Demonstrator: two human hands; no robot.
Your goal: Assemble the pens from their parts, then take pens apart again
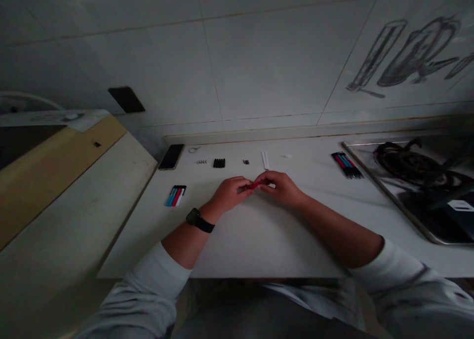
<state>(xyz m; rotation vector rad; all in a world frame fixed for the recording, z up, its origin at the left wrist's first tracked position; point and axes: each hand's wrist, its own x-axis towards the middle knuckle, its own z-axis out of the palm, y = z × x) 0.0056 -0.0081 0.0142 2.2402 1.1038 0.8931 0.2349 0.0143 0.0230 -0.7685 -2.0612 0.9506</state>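
Both of my hands meet over the middle of the white countertop point(259, 230). My left hand point(230, 193), with a black watch point(199, 220) on its wrist, and my right hand point(282, 187) are both closed on a small red piece point(255, 185) held between their fingertips. What the red piece is exactly is too small to tell. Behind my hands lie a row of small black parts point(218, 163), a tiny dark part point(246, 162) and a white strip point(265, 160).
A dark phone point(171, 156) lies at the back left. A set of blue, red, black and white pieces point(176, 195) lies to the left, and a bundle of coloured pens point(346, 165) to the right. A gas stove point(418, 181) fills the right side. A wooden board point(48, 176) stands on the left.
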